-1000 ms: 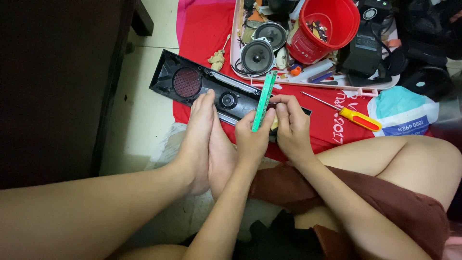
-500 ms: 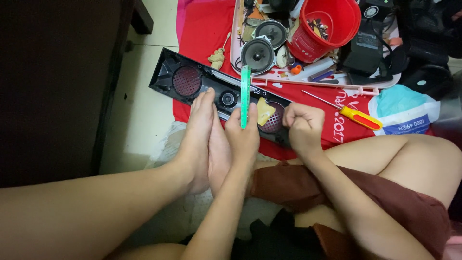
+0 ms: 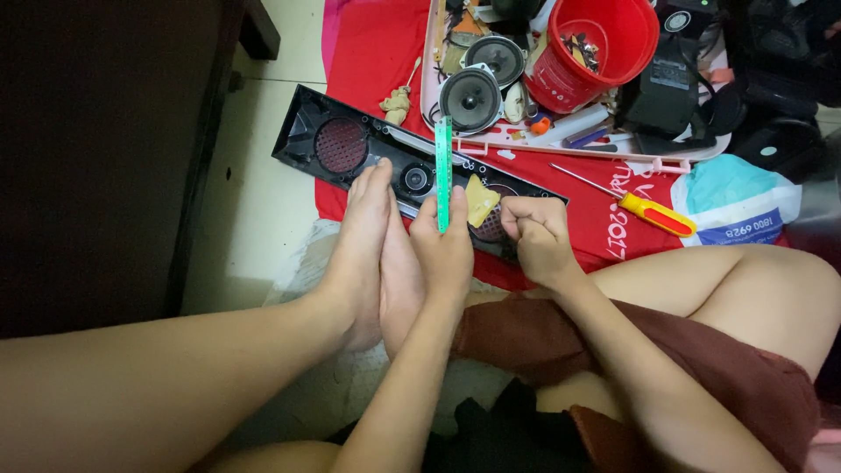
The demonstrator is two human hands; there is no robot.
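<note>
Floor: pale tiles (image 3: 263,210) with a red cloth (image 3: 368,52) spread on them.
Speaker panel: a long black plastic panel (image 3: 302,136) lies on the red cloth, slanting from upper left to lower right. It has round red mesh holes. It looks stiff and light, and I think it is best held by its long edges, not by the thin mesh.
Feet: two bare feet (image 3: 368,236) press on the near edge of the panel.
Red bucket: a red bucket (image 3: 604,44) with small bits inside stands on a pale tray (image 3: 604,151) behind the panel.
Loose speakers: two round grey speakers (image 3: 471,98) sit on the tray beside the bucket.
Left hand: the left hand (image 3: 445,250) is closed around a green screwdriver (image 3: 443,166), which stands upright over the middle of the panel. The handle is thin, hard and may be a bit slippery, so a tight fist low on it fits well.
Right hand: the right hand (image 3: 536,235) is curled shut on the panel, just right of a small yellow piece (image 3: 478,201). I cannot tell if it holds anything.
Other screwdriver: a yellow and red screwdriver (image 3: 648,213) lies on the cloth to the right, untouched.
</note>
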